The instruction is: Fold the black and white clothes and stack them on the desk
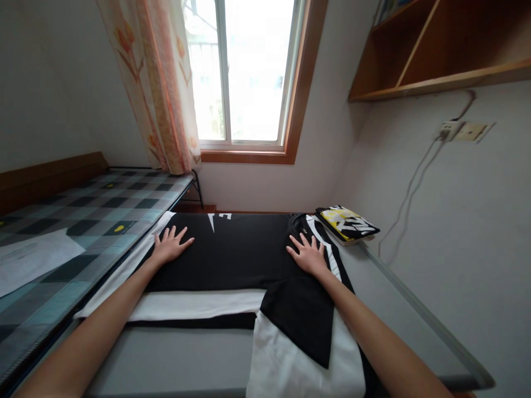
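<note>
A black and white T-shirt [232,254] lies spread flat across a grey table, its collar toward the right and its hem toward the left. One sleeve, black with a white end, hangs toward me at the lower right. My left hand [170,246] rests palm down near the hem, fingers spread. Close to the collar, my right hand [307,255] presses flat on the black cloth, its fingers apart too. Neither hand grips anything. The far part of the shirt drops out of sight past the table's back edge.
A folded black, yellow and white garment [346,224] sits at the table's far right corner. On the left stands a bed with a checked mattress [136,193] and a paper sheet [37,260]. A shelf [415,72] juts out above right; a cable [409,193] runs down the wall.
</note>
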Tool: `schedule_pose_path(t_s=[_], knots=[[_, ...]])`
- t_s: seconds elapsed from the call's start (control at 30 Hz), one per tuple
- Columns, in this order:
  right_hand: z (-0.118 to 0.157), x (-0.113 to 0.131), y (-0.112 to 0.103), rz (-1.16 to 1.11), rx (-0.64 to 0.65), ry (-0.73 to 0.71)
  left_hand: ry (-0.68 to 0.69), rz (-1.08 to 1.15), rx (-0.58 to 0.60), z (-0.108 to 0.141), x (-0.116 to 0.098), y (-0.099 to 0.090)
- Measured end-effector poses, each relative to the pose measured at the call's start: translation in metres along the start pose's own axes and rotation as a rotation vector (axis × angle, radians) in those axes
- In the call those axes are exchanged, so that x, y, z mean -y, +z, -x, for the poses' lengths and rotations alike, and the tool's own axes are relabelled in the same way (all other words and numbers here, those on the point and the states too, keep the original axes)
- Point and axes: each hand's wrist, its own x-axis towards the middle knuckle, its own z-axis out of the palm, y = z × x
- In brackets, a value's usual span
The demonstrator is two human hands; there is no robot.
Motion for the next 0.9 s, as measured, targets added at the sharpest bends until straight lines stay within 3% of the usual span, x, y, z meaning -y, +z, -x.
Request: schedule_pose_path(t_s=[0.33, 0.6, 0.9], knots=[[-0.031, 0.003, -0.001, -0.004, -0.011, 0.007, 0.007, 0.015, -0.023, -0.037, -0.002, 0.006], [-0.072, 0.006, -0.001, -0.040, 0.002, 0.027, 0.011, 0.063, -0.016, -0.071, -0.010, 0.004], [-0.063, 0.004, 0.001, -0.009, -0.098, -0.010, 0.059, 0.070, -0.030, -0.045, -0.019, -0.001]])
